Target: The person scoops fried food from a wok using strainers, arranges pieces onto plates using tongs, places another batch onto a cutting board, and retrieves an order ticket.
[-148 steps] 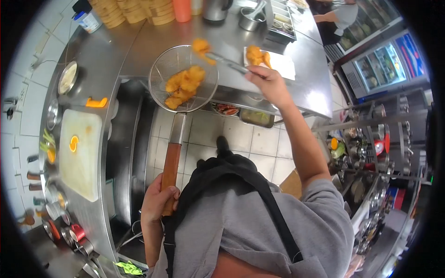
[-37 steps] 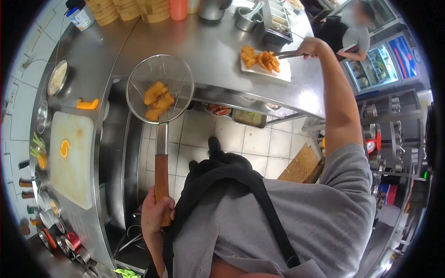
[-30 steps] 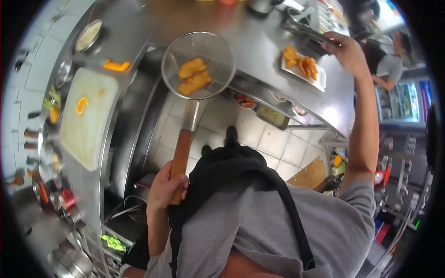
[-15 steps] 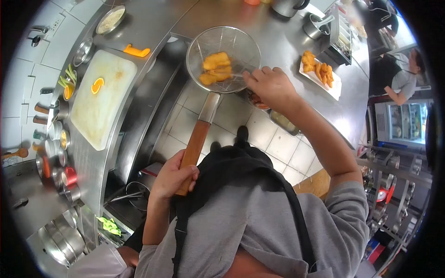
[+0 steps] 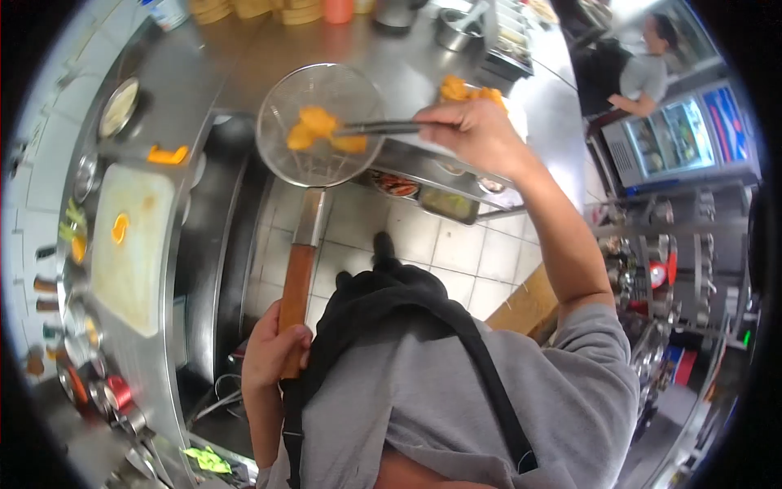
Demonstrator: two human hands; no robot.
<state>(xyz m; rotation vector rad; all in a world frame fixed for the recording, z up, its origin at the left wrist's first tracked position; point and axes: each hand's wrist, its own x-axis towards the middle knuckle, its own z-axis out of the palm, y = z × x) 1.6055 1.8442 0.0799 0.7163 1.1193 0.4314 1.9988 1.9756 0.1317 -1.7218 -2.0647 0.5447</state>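
Note:
My left hand (image 5: 275, 350) is wrapped round the wooden handle (image 5: 298, 273) of a wire-mesh strainer (image 5: 281, 167), held out over the gap beside the steel counter. Several golden fried pieces (image 5: 314, 124) lie in its mesh bowl. My right hand (image 5: 476, 134) grips a pair of slim dark tongs (image 5: 383, 128), whose tips reach into the bowl and touch or nearly touch the pieces. Behind that hand, more fried pieces (image 5: 456, 88) sit on the counter; their white plate is mostly hidden by the hand.
On the left counter lie a white cutting board (image 5: 134, 261) with an orange slice (image 5: 120, 229) and an orange peel strip (image 5: 168, 155). A bowl (image 5: 120, 107) stands behind. Food trays (image 5: 448, 204) sit under the right counter. A person (image 5: 643, 77) stands beyond, near a glass-door fridge (image 5: 664, 143).
My view has swung to the right, so the scene sits further left. The tongs now show clearly across the strainer, and the fried pieces in it have shifted apart.

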